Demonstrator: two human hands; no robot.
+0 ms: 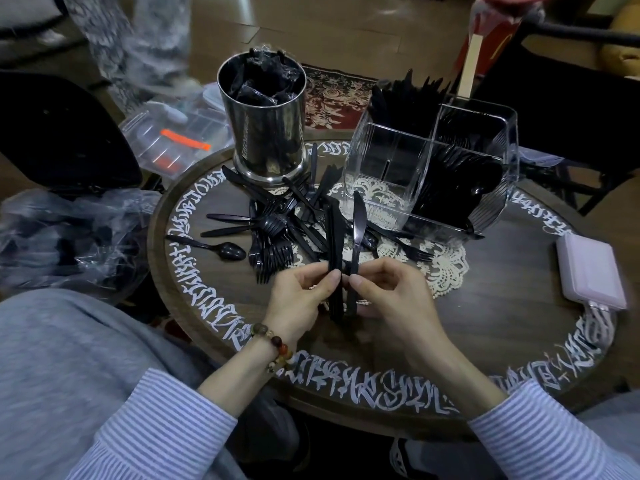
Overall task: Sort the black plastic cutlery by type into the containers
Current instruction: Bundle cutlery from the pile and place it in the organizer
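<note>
Between your two hands, just above the near part of the table (pixel 485 271), the knives stand upright, blades pointing away from you. Your left hand (pixel 301 299) has its fingers (pixel 332 277) curled round a bundle of knives (pixel 334 237), gripping it low on the handles. Your right hand (pixel 391 292) pinches a single knife (pixel 357 226) by its handle, thumb tip nearly touching the left thumb. That single knife sits just right of the bundle, its long axis running parallel to it, so the next move looks like closing the small gap sideways and letting the left hand take it in.

Beyond your fingers lies the unsorted pile (pixel 287 216) of forks, knives and spoons, partly on a lace doily (pixel 446 268); one spoon (pixel 225 250) lies apart to the left. Past the pile, the clear divided container (pixel 391 157) stands to the right, nearer your right hand, with cutlery already in its far and right compartments and the near-left one seemingly bare. A steel canister (pixel 266 133) holding black wrapped items stands to the left. A pink power bank (pixel 592 275) rests at the table's right edge.
</note>
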